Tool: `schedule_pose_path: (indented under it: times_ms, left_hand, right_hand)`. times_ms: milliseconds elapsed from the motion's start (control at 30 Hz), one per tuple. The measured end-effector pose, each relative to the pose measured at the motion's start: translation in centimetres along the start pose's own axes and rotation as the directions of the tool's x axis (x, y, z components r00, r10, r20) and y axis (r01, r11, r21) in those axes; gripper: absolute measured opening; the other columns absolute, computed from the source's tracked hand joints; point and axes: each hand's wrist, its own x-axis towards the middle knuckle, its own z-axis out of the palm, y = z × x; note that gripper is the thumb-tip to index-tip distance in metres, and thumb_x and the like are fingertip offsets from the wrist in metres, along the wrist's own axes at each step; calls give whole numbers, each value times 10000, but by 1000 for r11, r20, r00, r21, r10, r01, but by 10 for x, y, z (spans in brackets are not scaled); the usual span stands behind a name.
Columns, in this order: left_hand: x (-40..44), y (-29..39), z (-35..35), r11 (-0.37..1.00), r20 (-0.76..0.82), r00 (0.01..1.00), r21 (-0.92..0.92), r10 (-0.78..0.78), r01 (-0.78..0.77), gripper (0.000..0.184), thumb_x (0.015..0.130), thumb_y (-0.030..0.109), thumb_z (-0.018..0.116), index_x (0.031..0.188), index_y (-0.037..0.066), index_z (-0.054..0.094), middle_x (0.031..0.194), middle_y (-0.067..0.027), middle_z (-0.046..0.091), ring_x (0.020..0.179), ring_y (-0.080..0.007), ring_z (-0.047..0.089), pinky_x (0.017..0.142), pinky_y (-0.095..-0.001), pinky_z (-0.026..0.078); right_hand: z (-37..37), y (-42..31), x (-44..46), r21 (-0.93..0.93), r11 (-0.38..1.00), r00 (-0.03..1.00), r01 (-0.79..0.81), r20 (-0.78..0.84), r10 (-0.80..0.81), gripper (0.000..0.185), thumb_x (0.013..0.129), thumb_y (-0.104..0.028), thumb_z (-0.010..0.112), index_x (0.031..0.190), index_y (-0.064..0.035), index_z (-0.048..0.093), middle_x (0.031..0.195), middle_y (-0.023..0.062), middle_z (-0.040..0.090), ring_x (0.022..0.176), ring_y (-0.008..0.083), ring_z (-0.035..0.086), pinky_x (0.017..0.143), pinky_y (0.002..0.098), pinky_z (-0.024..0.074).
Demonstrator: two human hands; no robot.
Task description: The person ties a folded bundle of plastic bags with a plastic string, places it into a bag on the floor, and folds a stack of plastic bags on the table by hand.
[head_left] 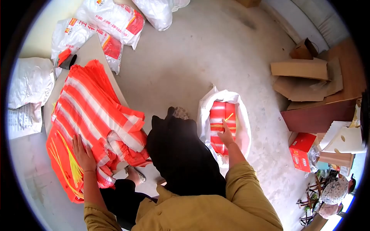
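Note:
My left hand (84, 156) lies flat with its fingers spread on a pile of red and white striped bags (90, 104) on the table at the left. Beside it, yellow ties (74, 167) rest on red material. At the right, my right hand (226, 133) reaches into an open white sack (243, 119) on the floor. Its fingers touch a red and white striped bundle (217, 113) bound with a yellow tie; whether they grip it is hard to make out.
Filled white sacks (110, 21) lie behind the table (117, 88). Opened cardboard boxes (298, 71) and a red box (301, 154) are on the right. A black cloth (177, 154) covers my lap between table and sack.

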Motion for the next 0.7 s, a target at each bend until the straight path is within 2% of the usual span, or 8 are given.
schedule_pose_path:
  times_ms: [100,133,367,400,500,533,633,700]
  left_hand:
    - [-1,-1,0,1000,-1,1000,3,2,-2,570,1048,258,477,1594,103,427,1681,-142,368,1568,-358,300,1288,-487,223]
    - [0,-1,0,1000,-3,1000,3,-1,1,569,1049,262,478,1593,103,428,1679,-143,370,1567,-358,303,1288,-487,224]
    - [0,2,0,1000,-16,1000,30,8,-8,550,1076,317,439,1585,108,441,1672,-145,383,1557,-365,323,1277,-486,257]
    - [1,3,-2,1000,-15,1000,28,13,-12,548,1078,320,435,1584,110,442,1671,-145,384,1556,-366,324,1276,-486,259]
    - [1,3,-2,1000,0,1000,17,0,0,546,1077,321,440,1582,112,444,1671,-144,385,1556,-364,325,1277,-484,257]
    - [1,2,-2,1000,4,1000,14,-10,10,547,1076,320,444,1581,112,445,1671,-143,385,1556,-363,324,1278,-484,256]
    - [1,2,-1,999,1,1000,34,-13,13,544,1072,309,451,1578,110,448,1671,-139,386,1557,-360,323,1281,-485,250]
    - [2,5,-4,999,2,1000,26,-27,27,544,1071,303,453,1581,111,447,1672,-134,386,1558,-358,321,1281,-485,248]
  right_hand:
    - [12,-24,-29,-281,959,996,-17,-90,-9,859,867,37,666,1638,-158,341,1569,235,443,1445,388,466,1171,399,433]
    - [14,0,-30,-307,943,984,125,-80,-157,856,868,28,675,1635,-163,345,1581,252,407,1464,437,427,1186,433,422]
    - [17,2,-28,-268,953,986,145,-43,-162,846,851,26,644,1627,-155,360,1547,250,454,1456,440,432,1195,435,407]
    - [20,1,-22,-140,972,978,190,-55,-199,816,843,28,637,1604,-139,395,1505,256,495,1426,453,451,1191,457,407]
    - [28,23,-10,-317,921,971,226,-4,-239,778,833,18,666,1565,-134,451,1550,254,435,1383,479,471,1188,472,406]
    - [30,9,-18,-375,922,994,99,5,-105,703,835,-29,712,1503,-140,522,1615,214,353,1422,463,430,1185,477,408]
    - [34,-63,-65,-625,781,991,6,-98,-86,638,847,-72,739,1453,-180,570,1657,160,293,1480,418,367,1189,494,400]
    - [38,-47,-71,-706,699,976,116,-49,-212,526,859,-129,730,1371,-210,639,1639,108,353,1515,379,319,1198,524,374]
